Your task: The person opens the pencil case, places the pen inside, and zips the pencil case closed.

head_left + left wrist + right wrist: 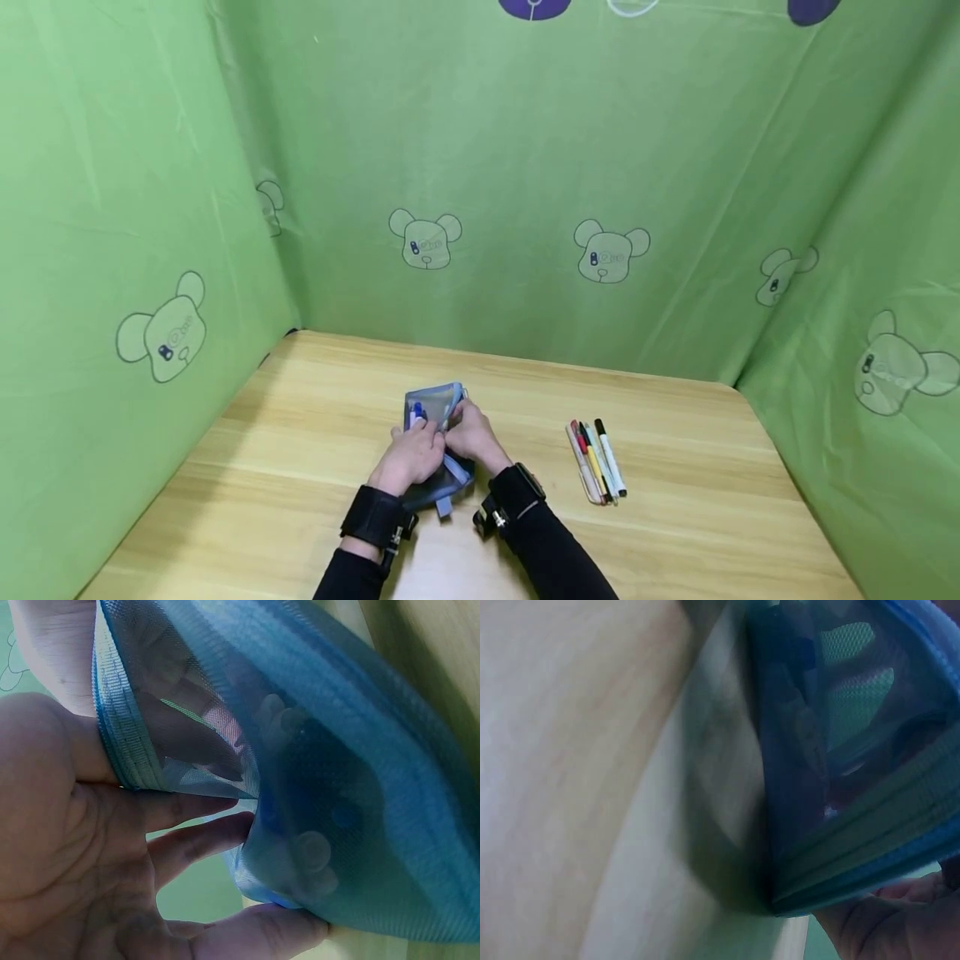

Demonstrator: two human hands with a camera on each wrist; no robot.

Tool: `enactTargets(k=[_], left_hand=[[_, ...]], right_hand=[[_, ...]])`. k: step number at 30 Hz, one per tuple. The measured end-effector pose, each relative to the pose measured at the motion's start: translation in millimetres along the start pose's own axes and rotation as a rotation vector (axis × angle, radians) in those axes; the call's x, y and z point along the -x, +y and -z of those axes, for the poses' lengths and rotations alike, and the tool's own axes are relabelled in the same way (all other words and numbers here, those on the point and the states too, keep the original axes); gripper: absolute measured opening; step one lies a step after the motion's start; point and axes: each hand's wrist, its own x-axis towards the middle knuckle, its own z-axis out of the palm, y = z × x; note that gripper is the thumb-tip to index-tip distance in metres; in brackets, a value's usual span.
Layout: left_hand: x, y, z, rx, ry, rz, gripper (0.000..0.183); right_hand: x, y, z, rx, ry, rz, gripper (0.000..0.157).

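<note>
A blue mesh pencil case with a zipper lies between the two hands on the table. Pens show through its far end, and their round ends appear through the mesh in the left wrist view. My left hand holds the case from its left side; up close, the left thumb and fingers meet the mesh near the zipper edge. At the right side of the opening, my right hand grips the zipper edge with bent fingers. From the right wrist, that hand is mostly hidden behind the case.
To the right, several pens and markers lie side by side on the wooden table. Green curtains with bear prints enclose the table at the back and sides. Each wrist wears a black strap with a small camera.
</note>
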Motion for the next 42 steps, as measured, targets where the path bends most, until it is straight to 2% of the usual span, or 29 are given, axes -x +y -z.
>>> enactTargets(k=[6, 11, 17, 24, 31, 37, 42], left_hand=[[1.0, 0.3, -1.0, 0.045, 0.000, 0.008, 0.043], [0.0, 0.1, -1.4, 0.049, 0.012, 0.004, 0.043], [-0.7, -1.4, -1.3, 0.046, 0.031, 0.005, 0.041], [-2.8, -1.0, -0.6, 0.023, 0.009, 0.000, 0.041], [-2.8, -0.2, 1.1, 0.023, 0.014, 0.000, 0.041], [1.5, -0.6, -0.9, 0.028, -0.011, 0.005, 0.045], [2.5, -1.2, -3.1, 0.003, 0.016, -0.011, 0.043]], right_hand=[[-0.2, 0.6, 0.6, -0.014, -0.010, -0.011, 0.028], [-0.8, 0.0, 1.0, -0.009, -0.002, -0.003, 0.013], [-1.3, 0.4, 1.4, -0.014, 0.017, 0.046, 0.001], [-0.6, 2.4, 1.2, -0.007, 0.010, 0.094, 0.007], [0.0, 2.2, 0.9, 0.068, 0.040, 0.159, 0.009], [4.6, 4.7, -2.3, 0.068, 0.026, 0.127, 0.009], [4.3, 8.2, -7.1, 0.055, 0.027, 0.119, 0.009]])
